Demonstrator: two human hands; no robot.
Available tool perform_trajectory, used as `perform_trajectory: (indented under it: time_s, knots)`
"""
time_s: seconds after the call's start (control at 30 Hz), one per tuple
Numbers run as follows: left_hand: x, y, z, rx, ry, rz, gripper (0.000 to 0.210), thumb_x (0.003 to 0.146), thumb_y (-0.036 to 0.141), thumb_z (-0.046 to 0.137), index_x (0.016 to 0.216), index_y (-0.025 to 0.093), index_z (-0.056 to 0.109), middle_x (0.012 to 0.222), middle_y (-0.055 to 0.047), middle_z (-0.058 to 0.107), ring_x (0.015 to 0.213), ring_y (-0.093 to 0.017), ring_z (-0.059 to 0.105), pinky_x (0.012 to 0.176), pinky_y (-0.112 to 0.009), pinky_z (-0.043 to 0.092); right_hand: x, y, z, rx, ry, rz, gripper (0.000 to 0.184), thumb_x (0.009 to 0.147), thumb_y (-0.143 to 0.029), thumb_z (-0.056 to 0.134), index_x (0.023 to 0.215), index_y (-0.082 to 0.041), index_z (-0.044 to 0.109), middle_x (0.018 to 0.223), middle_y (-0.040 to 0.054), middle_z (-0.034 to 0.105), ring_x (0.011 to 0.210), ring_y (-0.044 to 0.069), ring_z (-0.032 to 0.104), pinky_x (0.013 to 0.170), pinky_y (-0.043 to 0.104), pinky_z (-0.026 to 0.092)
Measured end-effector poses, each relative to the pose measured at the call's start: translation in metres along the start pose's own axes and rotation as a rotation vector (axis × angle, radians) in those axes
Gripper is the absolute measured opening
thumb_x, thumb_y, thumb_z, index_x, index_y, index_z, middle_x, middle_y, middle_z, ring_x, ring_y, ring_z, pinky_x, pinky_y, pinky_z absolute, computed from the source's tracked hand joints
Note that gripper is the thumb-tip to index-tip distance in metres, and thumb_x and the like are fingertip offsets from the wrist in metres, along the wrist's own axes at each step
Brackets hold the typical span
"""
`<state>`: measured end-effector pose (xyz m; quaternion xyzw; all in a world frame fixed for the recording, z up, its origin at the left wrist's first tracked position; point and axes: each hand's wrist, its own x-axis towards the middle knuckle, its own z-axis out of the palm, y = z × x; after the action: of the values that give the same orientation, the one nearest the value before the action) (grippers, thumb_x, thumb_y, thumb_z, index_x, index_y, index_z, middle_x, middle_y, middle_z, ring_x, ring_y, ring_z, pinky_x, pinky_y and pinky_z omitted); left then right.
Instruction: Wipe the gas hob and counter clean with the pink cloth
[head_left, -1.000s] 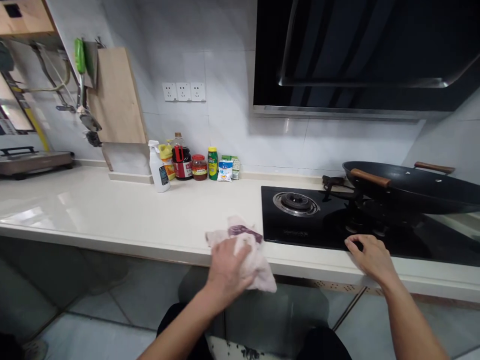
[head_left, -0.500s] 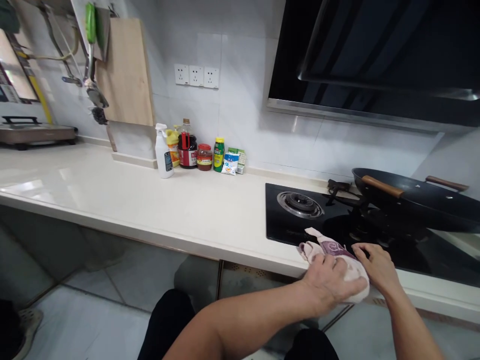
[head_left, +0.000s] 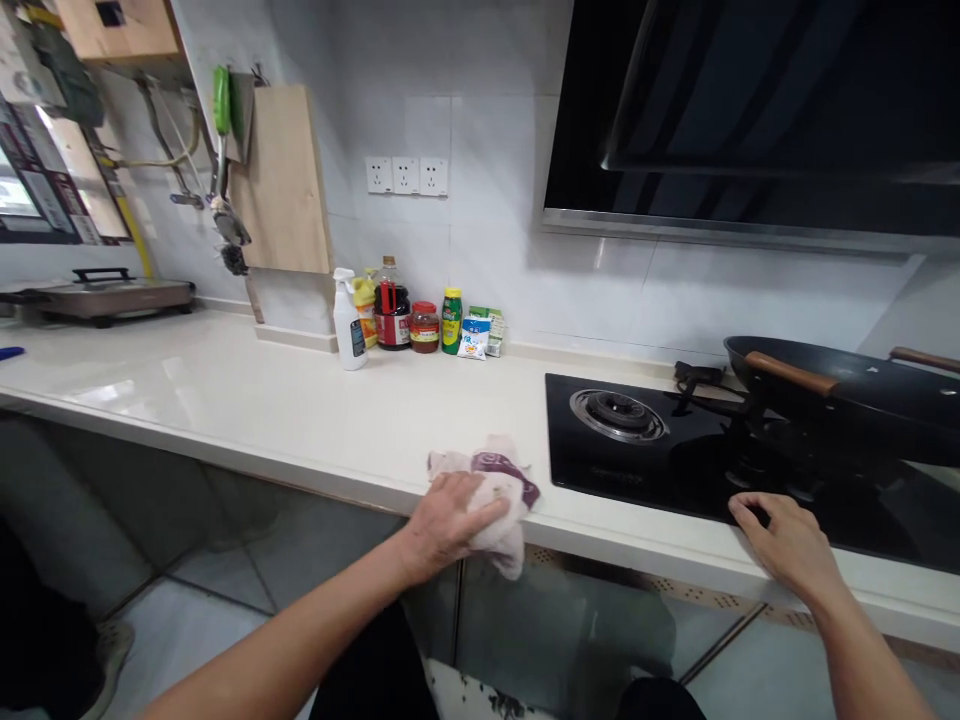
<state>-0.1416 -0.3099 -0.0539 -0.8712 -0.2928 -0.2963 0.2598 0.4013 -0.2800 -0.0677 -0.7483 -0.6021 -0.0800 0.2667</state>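
Note:
My left hand (head_left: 448, 522) is closed on a pale pink cloth (head_left: 496, 508) with a purple patterned band. The cloth lies bunched on the front edge of the white countertop (head_left: 315, 425), left of the stove, and one end hangs over the edge. My right hand (head_left: 784, 540) rests at the front rim of the black glass gas stove (head_left: 637, 465). Its fingers are curled, thumb and forefinger close together, and nothing shows between them.
A dark wok (head_left: 862, 390) with wooden handles sits on the stove's right burner. Along the wall stand a white spray bottle (head_left: 349, 322), a dark sauce bottle (head_left: 392, 315), a red-lidded jar (head_left: 424, 328) and a green bottle (head_left: 451, 322). An electric pan (head_left: 112, 297) is far left.
My left hand has carried the cloth leftward, from the stove's front edge onto the countertop. My right hand stays by the stove, now apart from the cloth. The view has shifted slightly.

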Motion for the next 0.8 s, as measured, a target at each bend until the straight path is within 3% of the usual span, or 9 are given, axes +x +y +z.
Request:
perform_trajectory:
  time_s: [0.17,0.37,0.5,0.6,0.7,0.73,0.8]
  knots:
    - [-0.039,-0.059,-0.041,0.005,-0.171,-0.127,0.062,0.085,0.053,0.072,0.14,0.031,0.052,0.133,-0.015,0.058,0.119,-0.034,0.054,0.104,-0.052,0.04,0.001,0.0,0.002,-0.018,0.003,-0.006,0.056,0.086,-0.063,0.033,0.103,-0.026,0.071,0.122,0.0107,0.063,0.11,0.036,0.058,0.088,0.049,0.049]
    - [-0.038,-0.083,-0.074,-0.128,-0.314,-0.432,0.056,0.088,0.05,0.064,0.14,0.032,0.054,0.122,-0.008,0.066,0.111,-0.03,0.06,0.097,-0.04,0.048,0.002,0.0,0.005,0.003,0.025,-0.013,0.054,0.084,-0.063,0.036,0.101,-0.026,0.072,0.119,0.011,0.065,0.107,0.037,0.059,0.089,0.051,0.049]
    - [-0.022,-0.097,-0.087,-0.261,-0.287,-0.639,0.059,0.087,0.052,0.058,0.141,0.029,0.052,0.136,-0.003,0.063,0.12,-0.026,0.061,0.102,-0.034,0.048,0.001,0.0,0.007,0.008,0.04,-0.026,0.054,0.085,-0.062,0.037,0.101,-0.025,0.073,0.12,0.0114,0.065,0.107,0.037,0.059,0.088,0.051,0.049]
    - [-0.004,-0.114,-0.093,-0.205,-0.158,-0.814,0.064,0.084,0.053,0.056,0.142,0.026,0.048,0.144,-0.003,0.057,0.126,-0.025,0.058,0.107,-0.034,0.046,0.001,0.0,0.009,0.005,0.04,-0.031,0.053,0.086,-0.061,0.036,0.102,-0.025,0.072,0.121,0.0116,0.064,0.107,0.037,0.058,0.086,0.05,0.049]
    - [0.013,-0.123,-0.092,-0.068,-0.026,-0.87,0.073,0.083,0.049,0.059,0.149,0.025,0.038,0.148,-0.005,0.053,0.129,-0.026,0.056,0.106,-0.036,0.047,0.0,0.0,0.008,0.004,0.036,-0.026,0.054,0.086,-0.061,0.035,0.103,-0.025,0.072,0.121,0.0116,0.064,0.106,0.037,0.058,0.085,0.05,0.049]
    - [0.016,-0.122,-0.09,-0.038,-0.036,-0.859,0.076,0.083,0.048,0.06,0.151,0.025,0.036,0.149,-0.006,0.052,0.129,-0.028,0.057,0.106,-0.037,0.047,0.0,0.0,0.008,0.002,0.034,-0.028,0.055,0.086,-0.062,0.035,0.103,-0.025,0.071,0.121,0.0115,0.064,0.106,0.037,0.058,0.085,0.05,0.049]
    - [0.019,-0.117,-0.084,-0.048,-0.2,-0.784,0.08,0.08,0.05,0.064,0.152,0.026,0.037,0.151,-0.008,0.05,0.126,-0.031,0.059,0.104,-0.04,0.048,0.0,-0.001,0.007,0.0,0.031,-0.031,0.054,0.086,-0.062,0.035,0.103,-0.025,0.072,0.121,0.0115,0.064,0.105,0.037,0.058,0.084,0.05,0.049]
